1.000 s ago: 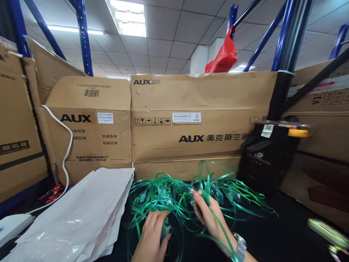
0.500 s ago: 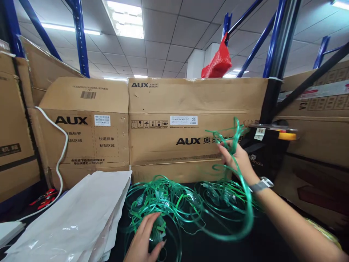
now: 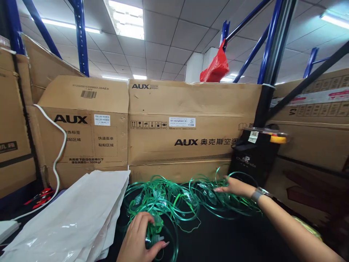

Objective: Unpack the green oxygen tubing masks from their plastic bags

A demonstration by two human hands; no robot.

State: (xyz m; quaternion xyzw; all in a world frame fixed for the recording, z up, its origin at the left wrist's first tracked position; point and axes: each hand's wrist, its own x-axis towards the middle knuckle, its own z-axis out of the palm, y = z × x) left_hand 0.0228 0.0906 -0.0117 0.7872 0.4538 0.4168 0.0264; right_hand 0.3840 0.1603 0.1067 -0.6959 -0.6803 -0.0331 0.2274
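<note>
My left hand (image 3: 141, 236) is at the front, with thumb and fingers curved around a clear green oxygen mask (image 3: 155, 229) with a whitish connector; the hand partly hides it. Behind it lies a tangled heap of green plastic tubing (image 3: 163, 196), with clear plastic parts and bright green straps among the loops. My right hand (image 3: 231, 186), with a grey-strapped watch (image 3: 259, 194) on the wrist, is over a second heap of tubing (image 3: 209, 198) to the right. Its thumb and fingers are apart, touching or just above the upper coils.
White plastic bags (image 3: 73, 214) lie stacked at the left, beside a white cable (image 3: 58, 160) and a red-and-black tool (image 3: 40, 198). Cardboard boxes (image 3: 163, 156) wall the back. A black bag (image 3: 248, 156) stands by the blue rack post at the right.
My right hand has come down from in front of the box and let go of its raised loops of tubing onto the right heap. My left hand stays around the mask.
</note>
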